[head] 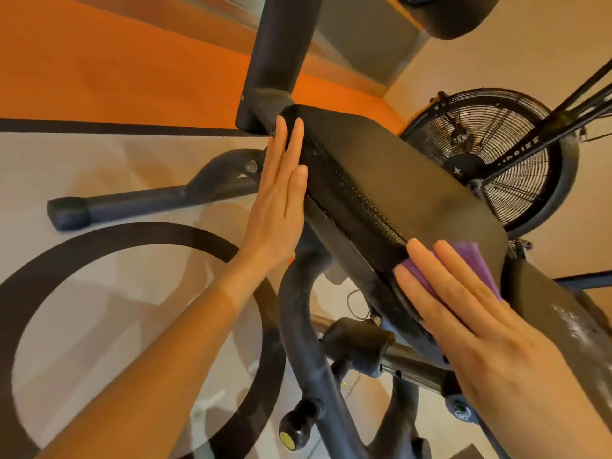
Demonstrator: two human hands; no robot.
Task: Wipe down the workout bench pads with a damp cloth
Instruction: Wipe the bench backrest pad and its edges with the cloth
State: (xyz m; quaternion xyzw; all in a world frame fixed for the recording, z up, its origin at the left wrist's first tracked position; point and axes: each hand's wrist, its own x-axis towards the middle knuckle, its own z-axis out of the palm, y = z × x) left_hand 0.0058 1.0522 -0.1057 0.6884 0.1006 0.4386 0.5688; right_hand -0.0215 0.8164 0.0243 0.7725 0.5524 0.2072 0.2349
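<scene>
My right hand point(470, 313) lies flat, fingers straight and close together, pressing a purple cloth point(470, 260) onto the near end of the black bench pad point(397, 180). The cloth shows only as a fan of purple beyond my fingertips and a strip under my index finger; the rest is hidden beneath the palm. The pad's long axis runs diagonally from that hand, up and to the left, ending at the frame post point(278, 54). So the unwiped length, as I judge it, lies ahead of the cloth, away from me along that diagonal.

My left hand point(281, 200) is at the far end, fingers straight and together, its fingers laid against the pad's left side near the stitched seam point(357, 193). It holds nothing; it looks to be steadying the pad. The right hand is the one carrying the cloth, so the next stroke should be its push toward the left hand.

The pad's top is smooth, dull vinyl with a faint sheen; a second pad point(563, 313) continues just beyond my right hand, streaked as if wet. Behind stands an exercise bike's caged fan wheel point(496, 160). The floor point(99, 167) is pale with dark lines and an orange band.
</scene>
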